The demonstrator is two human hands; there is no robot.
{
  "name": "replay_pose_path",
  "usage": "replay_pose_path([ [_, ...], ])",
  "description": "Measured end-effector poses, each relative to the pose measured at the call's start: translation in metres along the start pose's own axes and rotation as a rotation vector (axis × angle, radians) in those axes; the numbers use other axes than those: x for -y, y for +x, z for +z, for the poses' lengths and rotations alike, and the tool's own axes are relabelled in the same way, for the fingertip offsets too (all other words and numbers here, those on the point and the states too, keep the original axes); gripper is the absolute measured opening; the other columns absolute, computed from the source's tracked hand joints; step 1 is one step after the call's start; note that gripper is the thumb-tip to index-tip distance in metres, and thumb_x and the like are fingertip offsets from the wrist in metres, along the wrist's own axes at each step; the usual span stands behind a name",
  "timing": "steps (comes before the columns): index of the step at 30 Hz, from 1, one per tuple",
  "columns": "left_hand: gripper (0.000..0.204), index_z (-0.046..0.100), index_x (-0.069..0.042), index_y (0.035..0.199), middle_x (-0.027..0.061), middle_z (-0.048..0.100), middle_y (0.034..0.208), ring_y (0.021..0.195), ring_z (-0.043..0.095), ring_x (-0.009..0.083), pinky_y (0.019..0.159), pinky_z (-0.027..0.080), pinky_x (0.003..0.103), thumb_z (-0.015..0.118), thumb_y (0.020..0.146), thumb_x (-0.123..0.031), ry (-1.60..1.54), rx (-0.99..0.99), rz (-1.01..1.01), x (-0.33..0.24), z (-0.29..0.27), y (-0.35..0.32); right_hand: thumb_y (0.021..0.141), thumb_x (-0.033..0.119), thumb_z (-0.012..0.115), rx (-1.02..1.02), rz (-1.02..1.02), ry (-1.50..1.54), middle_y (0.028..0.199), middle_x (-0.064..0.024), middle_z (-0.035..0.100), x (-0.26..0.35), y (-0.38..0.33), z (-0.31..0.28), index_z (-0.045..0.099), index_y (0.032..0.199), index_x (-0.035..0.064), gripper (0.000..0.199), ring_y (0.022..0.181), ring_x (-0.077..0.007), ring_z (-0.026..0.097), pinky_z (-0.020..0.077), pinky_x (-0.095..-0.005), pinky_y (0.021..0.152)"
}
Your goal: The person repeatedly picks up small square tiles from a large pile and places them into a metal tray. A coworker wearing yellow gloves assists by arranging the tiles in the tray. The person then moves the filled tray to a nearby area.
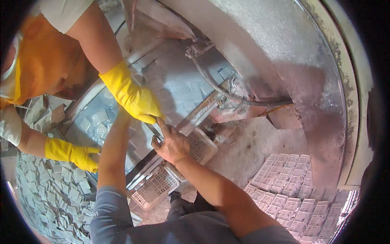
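My right hand (174, 145) is over the near edge of a long wet trough, its fingers curled about a thin grey strip (154, 131) whose kind I cannot make out. Just beyond my fingertips is a co-worker's yellow-gloved hand (140, 101), close to the same strip. My left forearm (113, 150) reaches up across the trough, and the yellow glove hides my left hand. Light grey square tiles (185, 95) lie over the trough's bed. At its left part, several more tiles (99, 117) sit in clear, bubbly water.
The co-worker, in an orange apron (53, 53), has another yellow glove (73, 154) beside my left forearm. Loose tiles (53, 187) heap at lower left. Perforated baskets (154, 188) stand below the trough; stacked baskets (292, 183) fill the lower right. A hose (211, 83) crosses near a large metal drum (280, 36).
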State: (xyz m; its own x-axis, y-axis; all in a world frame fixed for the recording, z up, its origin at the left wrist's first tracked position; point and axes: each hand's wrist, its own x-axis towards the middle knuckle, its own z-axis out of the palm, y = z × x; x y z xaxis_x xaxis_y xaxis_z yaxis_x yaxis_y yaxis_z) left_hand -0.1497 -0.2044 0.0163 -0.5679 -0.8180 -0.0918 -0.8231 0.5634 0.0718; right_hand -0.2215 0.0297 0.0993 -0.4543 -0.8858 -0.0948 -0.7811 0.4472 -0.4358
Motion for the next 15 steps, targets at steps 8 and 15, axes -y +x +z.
replay_pose_path([
  [8,0.098,0.024,-0.012,0.166,0.0175,0.016,0.173,0.159,0.007,0.0437,0.127,0.004,0.059,0.058,0.092,-0.067,-0.033,0.043,-0.184,0.033,0.024,-0.021,0.090,0.048,0.064,0.083,0.065,-0.020,0.120,-0.0191,0.069,0.007,0.001,-0.011,0.043,0.156,0.0196,0.075,0.091,-0.0366,0.073,0.0605,-0.0492,0.079],
  [15,0.083,0.037,-0.013,0.159,0.0179,0.035,0.165,0.153,0.030,0.0391,0.125,0.021,0.055,0.058,0.095,-0.061,-0.004,-0.024,-0.181,-0.007,-0.011,-0.023,0.090,0.047,0.065,0.090,0.038,0.003,0.118,-0.0183,0.067,-0.002,0.004,0.000,0.036,0.159,0.0211,0.079,0.091,-0.0385,0.072,0.0598,-0.0507,0.079],
])
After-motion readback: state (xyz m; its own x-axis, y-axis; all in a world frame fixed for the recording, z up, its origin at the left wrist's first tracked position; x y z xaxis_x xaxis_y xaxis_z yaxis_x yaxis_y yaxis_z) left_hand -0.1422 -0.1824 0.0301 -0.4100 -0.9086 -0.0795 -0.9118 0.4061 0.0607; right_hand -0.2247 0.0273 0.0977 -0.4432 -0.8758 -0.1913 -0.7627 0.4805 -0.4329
